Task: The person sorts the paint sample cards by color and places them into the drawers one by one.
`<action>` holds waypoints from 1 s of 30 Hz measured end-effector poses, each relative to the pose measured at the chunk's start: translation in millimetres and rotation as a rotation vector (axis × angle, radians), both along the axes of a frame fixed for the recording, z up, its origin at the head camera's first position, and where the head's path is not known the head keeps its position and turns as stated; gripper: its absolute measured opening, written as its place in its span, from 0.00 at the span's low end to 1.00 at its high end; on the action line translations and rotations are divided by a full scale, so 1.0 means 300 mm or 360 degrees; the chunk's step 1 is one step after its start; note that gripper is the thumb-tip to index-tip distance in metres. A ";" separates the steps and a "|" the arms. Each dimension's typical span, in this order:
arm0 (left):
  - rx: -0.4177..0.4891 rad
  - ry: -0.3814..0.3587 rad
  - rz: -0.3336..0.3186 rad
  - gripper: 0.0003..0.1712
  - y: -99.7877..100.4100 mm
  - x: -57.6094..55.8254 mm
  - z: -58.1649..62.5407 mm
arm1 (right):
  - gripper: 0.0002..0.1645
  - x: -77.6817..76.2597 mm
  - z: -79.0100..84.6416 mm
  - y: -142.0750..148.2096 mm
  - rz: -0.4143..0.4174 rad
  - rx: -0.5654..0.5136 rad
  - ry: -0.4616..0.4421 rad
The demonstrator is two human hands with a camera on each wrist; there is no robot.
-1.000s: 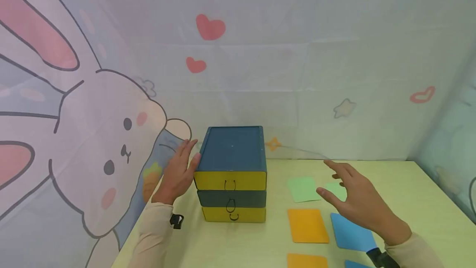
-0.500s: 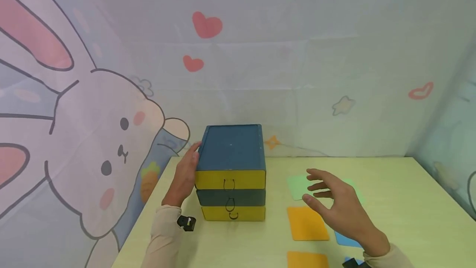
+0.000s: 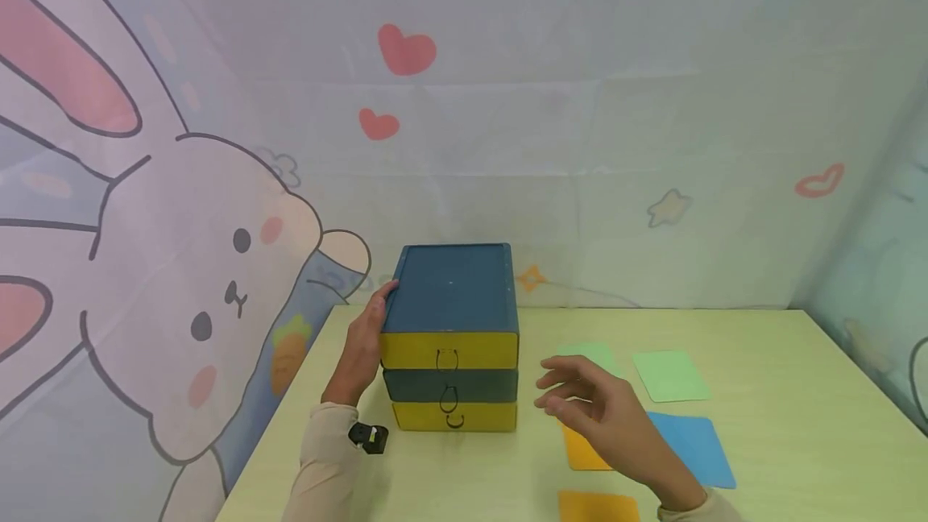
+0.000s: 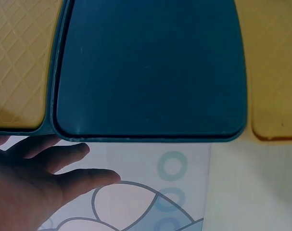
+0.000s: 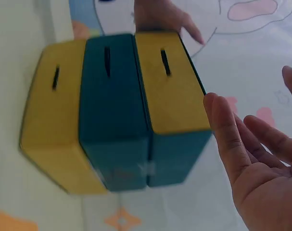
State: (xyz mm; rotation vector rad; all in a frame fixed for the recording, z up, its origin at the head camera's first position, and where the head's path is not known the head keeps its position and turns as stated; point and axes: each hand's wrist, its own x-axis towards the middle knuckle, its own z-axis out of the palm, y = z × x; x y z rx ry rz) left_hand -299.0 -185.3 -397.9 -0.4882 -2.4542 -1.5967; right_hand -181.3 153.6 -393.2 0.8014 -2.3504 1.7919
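A stack of three small drawers (image 3: 451,288) stands on the table, its top dark blue and its fronts yellow, dark teal and yellow. Each front has a thin black loop pull (image 3: 449,399). My left hand (image 3: 360,349) rests along the stack's left side, fingers extended near the top edge; in the left wrist view this hand (image 4: 37,183) is beside the side panels (image 4: 150,72). To the right of the stack, my right hand (image 3: 605,425) is in the air above the paper squares, fingers loosely bent and holding nothing. The right wrist view shows this hand (image 5: 261,168) near the drawer fronts.
Two green squares (image 3: 672,375), orange squares (image 3: 598,507) and a blue square (image 3: 696,449) lie on the table (image 3: 797,409) to the right. A printed rabbit curtain (image 3: 217,264) hangs at the left and back. A cable (image 3: 917,381) is at the far right.
My right hand has moved left and toward me, nearer the drawers, uncovering a green square. My left hand has moved slightly right and now lies against the stack's side.
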 end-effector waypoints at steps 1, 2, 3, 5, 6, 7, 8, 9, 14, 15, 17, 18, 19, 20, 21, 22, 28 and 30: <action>0.0005 -0.0003 0.0001 0.35 0.001 -0.001 -0.001 | 0.22 -0.005 -0.004 -0.015 0.0054 -0.0046 -0.0078; 0.0012 -0.0004 0.0001 0.35 0.002 -0.002 -0.003 | 0.23 -0.011 -0.010 -0.030 0.0105 -0.0088 -0.0160; 0.0023 -0.0003 0.0001 0.35 0.003 -0.004 -0.005 | 0.23 -0.019 -0.020 -0.047 0.0151 -0.0128 -0.0233; 0.0042 -0.0009 0.0003 0.34 0.005 -0.009 -0.007 | 0.26 -0.036 -0.039 -0.084 0.0229 -0.0198 -0.0387; 0.0049 -0.0011 0.0002 0.33 0.006 -0.012 -0.007 | 0.27 -0.045 -0.049 -0.105 0.0259 -0.0242 -0.0481; 0.0053 -0.0014 0.0002 0.33 0.008 -0.014 -0.007 | 0.28 -0.053 -0.059 -0.127 0.0276 -0.0275 -0.0571; 0.0058 -0.0017 -0.0001 0.32 0.009 -0.016 -0.008 | 0.29 -0.061 -0.069 -0.147 0.0293 -0.0302 -0.0649; 0.0058 -0.0025 -0.0001 0.32 0.011 -0.017 -0.008 | 0.28 -0.068 -0.078 -0.169 0.0307 -0.0332 -0.0725; 0.0053 -0.0045 0.0004 0.30 0.019 -0.024 -0.008 | 0.32 -0.102 -0.097 -0.258 0.0360 -0.0480 -0.1002; 0.0051 -0.0047 0.0009 0.30 0.022 -0.025 -0.007 | 0.33 -0.110 -0.097 -0.270 0.0361 -0.0505 -0.1029; 0.0046 -0.0046 0.0007 0.30 0.023 -0.026 -0.005 | 0.35 -0.116 -0.095 -0.297 0.0347 -0.0538 -0.1051; 0.0043 -0.0046 0.0005 0.31 0.023 -0.025 -0.004 | 0.35 -0.118 -0.095 -0.307 0.0338 -0.0551 -0.1055; 0.0046 -0.0054 0.0001 0.31 0.022 -0.025 -0.005 | 0.35 -0.120 -0.094 -0.317 0.0327 -0.0564 -0.1062; 0.0047 -0.0067 0.0004 0.30 0.021 -0.024 -0.006 | 0.35 -0.122 -0.093 -0.326 0.0318 -0.0572 -0.1069; 0.0048 -0.0076 0.0005 0.30 0.019 -0.022 -0.007 | 0.35 -0.124 -0.092 -0.335 0.0308 -0.0580 -0.1077; 0.0054 -0.0088 0.0005 0.30 0.017 -0.021 -0.008 | 0.35 -0.125 -0.091 -0.344 0.0301 -0.0584 -0.1083; 0.0077 -0.0094 -0.0022 0.31 0.006 -0.015 -0.014 | 0.36 -0.141 -0.079 -0.385 0.0273 -0.0644 -0.1113; 0.0079 -0.0079 -0.0037 0.31 0.004 -0.015 -0.015 | 0.36 -0.145 -0.075 -0.395 0.0265 -0.0676 -0.1115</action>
